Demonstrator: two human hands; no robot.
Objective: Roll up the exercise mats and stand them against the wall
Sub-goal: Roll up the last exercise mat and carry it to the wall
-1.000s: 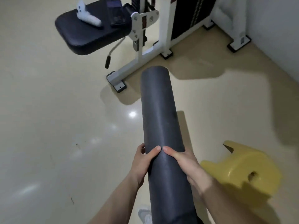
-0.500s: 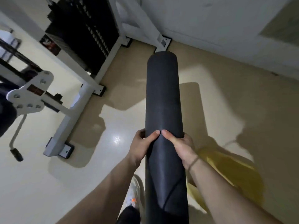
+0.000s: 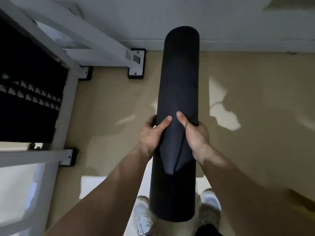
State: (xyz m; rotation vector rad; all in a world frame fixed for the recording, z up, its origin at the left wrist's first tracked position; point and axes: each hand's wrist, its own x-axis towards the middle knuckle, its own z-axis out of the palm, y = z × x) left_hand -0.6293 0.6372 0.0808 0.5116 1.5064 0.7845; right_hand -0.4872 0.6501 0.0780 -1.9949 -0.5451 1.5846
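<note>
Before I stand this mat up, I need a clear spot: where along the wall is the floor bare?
Bare floor runs along the wall right of the mat, to the picture's edge. A narrower strip lies between the mat and the machine's foot. Left of that, the machine frame crowds the wall.

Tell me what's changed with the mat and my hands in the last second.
The mat swung right, off the seat and toward the wall; the machine now sits at left. Nothing was let go: left hand and right hand keep the same grip on it, thumbs on top.
</note>
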